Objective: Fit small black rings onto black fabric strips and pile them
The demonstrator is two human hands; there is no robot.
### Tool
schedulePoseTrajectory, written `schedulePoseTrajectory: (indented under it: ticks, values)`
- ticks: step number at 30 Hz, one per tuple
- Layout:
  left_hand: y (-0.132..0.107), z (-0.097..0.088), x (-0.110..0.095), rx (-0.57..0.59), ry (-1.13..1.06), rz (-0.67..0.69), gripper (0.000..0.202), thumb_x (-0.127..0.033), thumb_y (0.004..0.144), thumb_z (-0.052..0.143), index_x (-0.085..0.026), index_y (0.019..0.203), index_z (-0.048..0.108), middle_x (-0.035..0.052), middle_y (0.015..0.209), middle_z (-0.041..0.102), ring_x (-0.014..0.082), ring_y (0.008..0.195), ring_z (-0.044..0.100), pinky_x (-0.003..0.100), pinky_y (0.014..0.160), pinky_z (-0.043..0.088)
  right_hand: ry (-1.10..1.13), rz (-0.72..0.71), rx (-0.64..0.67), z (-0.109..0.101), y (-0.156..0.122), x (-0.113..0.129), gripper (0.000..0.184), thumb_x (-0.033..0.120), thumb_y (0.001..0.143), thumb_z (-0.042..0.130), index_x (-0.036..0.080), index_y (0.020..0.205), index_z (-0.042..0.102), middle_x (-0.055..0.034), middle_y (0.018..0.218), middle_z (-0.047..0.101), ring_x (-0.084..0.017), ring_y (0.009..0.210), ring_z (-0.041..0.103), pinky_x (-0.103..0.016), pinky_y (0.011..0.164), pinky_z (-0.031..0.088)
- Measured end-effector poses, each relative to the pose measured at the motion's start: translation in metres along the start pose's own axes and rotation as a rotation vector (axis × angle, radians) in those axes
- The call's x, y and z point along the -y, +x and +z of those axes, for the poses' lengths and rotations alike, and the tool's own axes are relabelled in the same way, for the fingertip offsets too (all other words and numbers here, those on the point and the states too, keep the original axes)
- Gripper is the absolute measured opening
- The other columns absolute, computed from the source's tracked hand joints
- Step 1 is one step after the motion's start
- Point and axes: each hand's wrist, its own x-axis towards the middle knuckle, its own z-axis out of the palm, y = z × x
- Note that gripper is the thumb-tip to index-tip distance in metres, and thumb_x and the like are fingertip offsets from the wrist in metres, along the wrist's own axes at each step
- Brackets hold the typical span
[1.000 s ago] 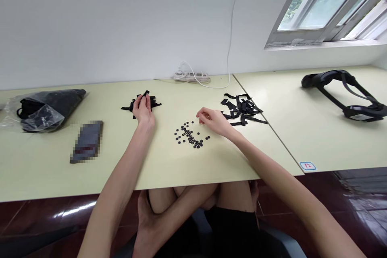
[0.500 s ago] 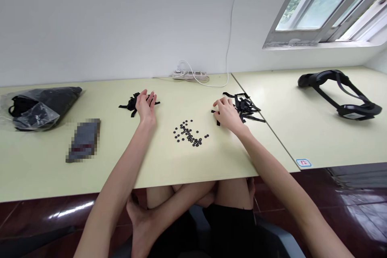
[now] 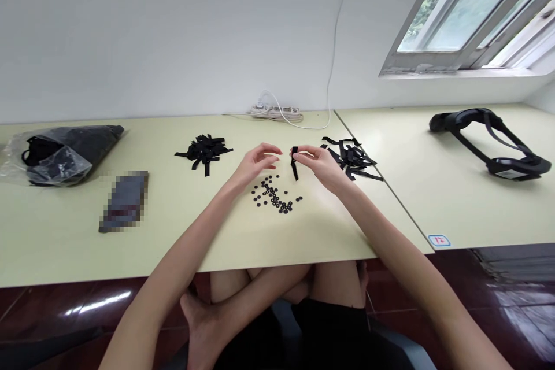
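My right hand (image 3: 319,165) pinches a short black strap (image 3: 295,165) by its top end, so it hangs above the table. My left hand (image 3: 255,163) hovers just left of the strap, fingers loosely spread with nothing in them. Below both hands lies a scatter of several small black rings (image 3: 274,195). A pile of loose black straps (image 3: 352,157) lies to the right of my right hand. A second pile of black straps (image 3: 204,150) lies to the left of my left hand.
A clear plastic bag with black items (image 3: 58,154) lies at the far left, with a dark flat object (image 3: 125,201) beside it. A power strip (image 3: 274,111) with a white cable sits by the wall. A black headset (image 3: 494,137) rests on the right table (image 3: 455,196).
My left hand left the left strap pile and came to the middle, open. My right hand took one strap from the right pile and lifted it over the rings.
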Motion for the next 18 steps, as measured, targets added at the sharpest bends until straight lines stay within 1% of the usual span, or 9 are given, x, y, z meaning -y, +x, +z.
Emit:
schedulePoseTrajectory:
  ticks: [1,3,5,7,10,13,16,17,18]
  values:
    - [-0.002,0.004,-0.002,0.067,0.047,0.000,0.033,-0.047,0.095,0.079,-0.024,0.119,0.077,0.0097,0.138,0.074,0.0260,0.123,0.072,0.041,0.101,0.064,-0.015,-0.012,0.009,0.002,-0.001,0.001,0.038,0.056,0.085,0.091,0.025,0.105,0.082,-0.0082,0.115,0.082,-0.030,0.121,0.072,-0.050,0.118,0.050]
    - [-0.005,0.009,-0.004,0.136,0.128,-0.007,0.036,-0.050,0.096,0.080,-0.024,0.120,0.077,0.0105,0.139,0.073,0.0264,0.123,0.070,0.040,0.099,0.062,-0.072,-0.043,0.012,0.005,-0.004,0.003,0.037,0.060,0.085,0.090,0.026,0.096,0.081,-0.0073,0.114,0.080,-0.028,0.115,0.070,-0.047,0.110,0.051]
    - [-0.007,0.013,-0.003,0.147,0.170,-0.017,0.038,-0.053,0.094,0.082,-0.024,0.118,0.076,0.0106,0.136,0.072,0.0254,0.118,0.070,0.037,0.093,0.061,-0.122,-0.051,0.002,0.006,-0.006,0.006,0.037,0.061,0.086,0.088,0.025,0.092,0.081,-0.0066,0.110,0.078,-0.027,0.107,0.068,-0.044,0.102,0.051]
    - [-0.008,0.015,-0.002,0.145,0.174,-0.033,0.041,-0.056,0.093,0.084,-0.024,0.116,0.076,0.0096,0.130,0.072,0.0239,0.111,0.069,0.034,0.086,0.058,-0.134,-0.047,-0.001,0.007,-0.008,0.010,0.036,0.060,0.087,0.087,0.025,0.093,0.081,-0.0059,0.106,0.077,-0.026,0.103,0.067,-0.043,0.096,0.050]
    - [-0.009,0.020,-0.002,0.132,0.165,-0.036,0.041,-0.062,0.097,0.080,-0.023,0.110,0.076,0.0064,0.115,0.073,0.0203,0.098,0.068,0.033,0.082,0.056,-0.131,-0.048,0.023,0.008,-0.010,0.012,0.035,0.059,0.088,0.085,0.025,0.094,0.080,-0.0054,0.105,0.077,-0.025,0.102,0.067,-0.042,0.094,0.050]
    - [-0.008,0.020,-0.002,0.112,0.158,0.010,0.043,-0.065,0.099,0.078,-0.022,0.102,0.075,0.0049,0.106,0.073,0.0186,0.092,0.067,0.034,0.084,0.057,-0.139,-0.083,0.030,0.008,-0.008,0.010,0.034,0.059,0.096,0.078,0.025,0.099,0.079,-0.0061,0.110,0.079,-0.025,0.107,0.068,-0.042,0.099,0.052]
    - [-0.003,0.015,0.003,0.024,0.109,0.032,0.047,-0.068,0.095,0.081,-0.022,0.100,0.074,0.0053,0.104,0.073,0.0188,0.090,0.069,0.034,0.086,0.061,-0.240,-0.161,0.004,0.006,-0.006,0.007,0.027,0.051,0.104,0.067,0.026,0.105,0.077,-0.0073,0.113,0.081,-0.026,0.109,0.071,-0.043,0.101,0.055]
    - [-0.001,0.012,0.006,-0.020,0.089,0.027,0.048,-0.069,0.094,0.082,-0.022,0.099,0.073,0.0055,0.103,0.073,0.0192,0.091,0.070,0.034,0.085,0.063,-0.309,-0.184,0.023,0.006,-0.006,0.006,0.023,0.046,0.105,0.066,0.026,0.104,0.077,-0.0076,0.112,0.082,-0.026,0.107,0.072,-0.043,0.099,0.056]
    - [0.000,0.009,0.008,-0.062,0.071,0.020,0.050,-0.070,0.092,0.082,-0.022,0.099,0.073,0.0055,0.102,0.073,0.0197,0.091,0.071,0.034,0.083,0.063,-0.383,-0.195,0.071,0.005,-0.007,0.005,0.019,0.041,0.104,0.065,0.026,0.103,0.077,-0.0076,0.110,0.082,-0.026,0.104,0.073,-0.043,0.097,0.057]
